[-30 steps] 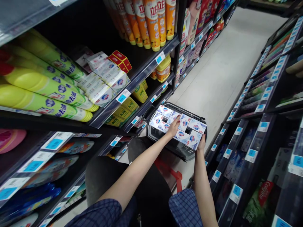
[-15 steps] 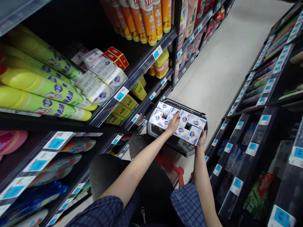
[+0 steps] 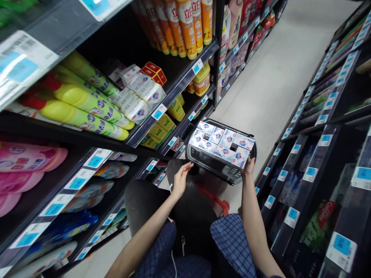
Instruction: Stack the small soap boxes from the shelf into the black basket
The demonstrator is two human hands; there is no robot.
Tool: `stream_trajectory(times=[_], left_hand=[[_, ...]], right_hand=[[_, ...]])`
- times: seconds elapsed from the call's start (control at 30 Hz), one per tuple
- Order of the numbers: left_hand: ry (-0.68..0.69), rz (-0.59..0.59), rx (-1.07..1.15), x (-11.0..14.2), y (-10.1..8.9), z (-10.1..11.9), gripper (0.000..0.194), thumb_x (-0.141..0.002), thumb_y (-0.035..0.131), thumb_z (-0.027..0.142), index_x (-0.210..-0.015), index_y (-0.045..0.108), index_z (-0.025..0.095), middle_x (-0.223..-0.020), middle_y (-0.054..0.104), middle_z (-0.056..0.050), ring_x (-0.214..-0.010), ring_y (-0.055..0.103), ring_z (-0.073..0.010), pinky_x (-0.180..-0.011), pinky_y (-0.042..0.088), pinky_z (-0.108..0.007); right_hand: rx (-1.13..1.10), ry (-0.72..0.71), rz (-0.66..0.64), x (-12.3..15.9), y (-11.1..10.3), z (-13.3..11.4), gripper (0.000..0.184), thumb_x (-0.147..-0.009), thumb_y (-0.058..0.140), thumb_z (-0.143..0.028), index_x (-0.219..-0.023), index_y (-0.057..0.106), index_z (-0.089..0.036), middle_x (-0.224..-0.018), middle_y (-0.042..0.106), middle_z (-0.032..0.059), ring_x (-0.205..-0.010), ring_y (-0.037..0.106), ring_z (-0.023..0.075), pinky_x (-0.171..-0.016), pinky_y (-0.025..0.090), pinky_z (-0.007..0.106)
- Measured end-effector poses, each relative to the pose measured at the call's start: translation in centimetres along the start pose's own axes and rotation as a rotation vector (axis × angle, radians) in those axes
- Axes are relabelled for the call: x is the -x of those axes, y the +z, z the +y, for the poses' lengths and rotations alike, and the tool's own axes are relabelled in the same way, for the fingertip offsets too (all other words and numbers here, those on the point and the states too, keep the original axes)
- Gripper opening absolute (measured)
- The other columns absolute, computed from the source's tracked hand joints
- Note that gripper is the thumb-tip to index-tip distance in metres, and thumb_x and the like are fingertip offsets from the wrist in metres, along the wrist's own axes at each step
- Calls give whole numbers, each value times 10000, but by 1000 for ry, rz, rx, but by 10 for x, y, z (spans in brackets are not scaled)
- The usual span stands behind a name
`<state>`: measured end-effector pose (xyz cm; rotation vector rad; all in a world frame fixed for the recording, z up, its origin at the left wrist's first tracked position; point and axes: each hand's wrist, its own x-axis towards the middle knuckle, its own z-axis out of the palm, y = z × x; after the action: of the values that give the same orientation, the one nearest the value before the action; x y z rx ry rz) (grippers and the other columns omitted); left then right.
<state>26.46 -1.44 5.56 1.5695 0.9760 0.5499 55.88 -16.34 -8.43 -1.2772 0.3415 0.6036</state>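
Several white soap boxes (image 3: pixel 227 137) with blue and red markings lie side by side in a black basket (image 3: pixel 199 156), which is in front of my knees. At the basket's right end, my right hand (image 3: pixel 248 168) is closed on the rim, beside the corner box; part of its fingers is hidden. My left hand (image 3: pixel 180 180) is over my knee, near the basket's left front corner and apart from it. Its fingers are stretched out and nothing shows in them.
Shelves on the left hold yellow-green bottles (image 3: pixel 84 117), more soap boxes (image 3: pixel 142 96), orange bottles (image 3: pixel 185 27) and AXE packs (image 3: pixel 159 129). Shelves with price tags (image 3: pixel 292 216) line the right. A pale aisle floor (image 3: pixel 269 69) runs ahead. Something red (image 3: pixel 222 202) is below the basket.
My left hand has lifted off the soap boxes and drawn back to the left, toward my knee. My right hand stays at the basket's right end. The view has shifted slightly.
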Motion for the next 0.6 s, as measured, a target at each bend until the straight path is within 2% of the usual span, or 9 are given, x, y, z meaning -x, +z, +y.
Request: stream_trajectory(times=[0.1,0.17,0.23,0.3,0.37,0.43,0.6], left_hand=[[-90,28,-247,51,-52,-21,443,-954,377,448,-1186,660,199,-1174,714,-103,-1148,653,-228,-1068,480,-410],[-139,76,-400,77,-83,-33,420,-916,432,412,-1143,689,169,-1198,699,-131,-1204,613,-267,-1109,429,-450],[-189,148,-529,99,-108,-45,426,-870,498,359,-1158,688,110,-1290,640,-191,-1349,475,-351,-1171,292,-564],[-269,236,-773,118,-125,-58,499,-861,511,327,-1261,631,55,-1439,507,-239,-1462,270,-418,-1164,131,-689],[-328,284,-1091,133,-136,-73,574,-895,475,320,-1398,518,47,-1567,333,-232,-1501,123,-432,-1119,54,-758],[-342,281,-1336,143,-141,-86,604,-933,432,334,-1482,425,83,-1622,227,-192,-1508,86,-424,-1103,79,-772],[-306,270,-1424,145,-142,-103,620,-937,463,405,-1492,432,131,-1633,189,-193,-1495,83,-456,-1083,121,-779]], right_hand=[[182,87,76,18,-16,3,602,-851,195,-664,-1079,552,-236,-1185,639,87,-1101,613,210,-992,460,438],[297,107,121,33,-29,3,578,-826,161,-668,-1014,516,-253,-1104,640,93,-1042,625,227,-936,471,455],[371,97,134,53,-45,5,540,-797,142,-673,-921,476,-267,-977,632,92,-941,642,238,-847,492,443],[457,70,116,77,-58,8,509,-765,149,-697,-827,433,-279,-842,602,72,-802,643,234,-731,502,410],[560,39,71,105,-69,15,498,-750,175,-727,-761,400,-282,-735,558,45,-679,618,219,-624,486,373],[674,21,-5,135,-76,25,485,-780,233,-729,-733,402,-278,-672,531,25,-598,582,195,-551,463,340],[1004,27,-300,206,-75,51,391,-953,497,-538,-823,570,-176,-706,582,-6,-577,534,89,-563,485,240]])
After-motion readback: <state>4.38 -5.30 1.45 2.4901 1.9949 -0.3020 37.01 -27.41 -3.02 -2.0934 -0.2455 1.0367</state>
